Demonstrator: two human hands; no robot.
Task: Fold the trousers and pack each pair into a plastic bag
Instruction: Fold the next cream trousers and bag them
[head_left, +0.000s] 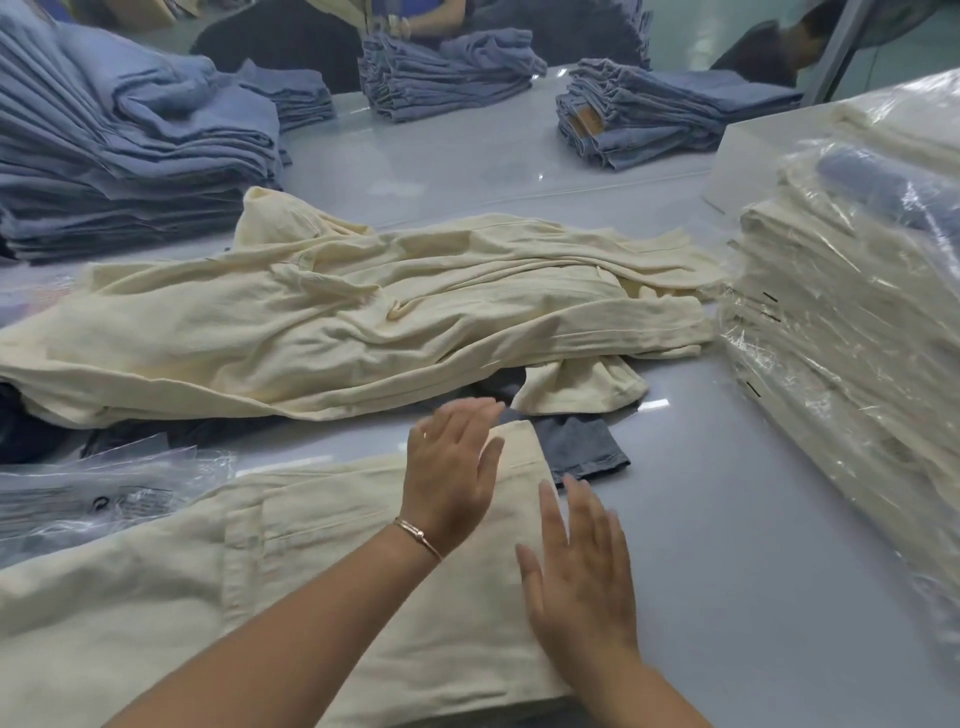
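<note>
A cream pair of trousers (218, 587) lies flat on the grey table (753, 519) right in front of me. My left hand (449, 475) rests flat on its far right corner, fingers straight. My right hand (579, 577) lies flat along the right edge of the same pair, fingers straight. A loose heap of cream trousers (337, 322) lies across the middle of the table. Empty clear plastic bags (88, 499) lie at the left, beside the flat pair.
A tall stack of bagged cream trousers (852, 322) stands at the right. A dark grey garment (582, 447) pokes out beyond my hands. Stacks of blue jeans (119, 171) fill the left and back (654, 114). People sit at the far edge.
</note>
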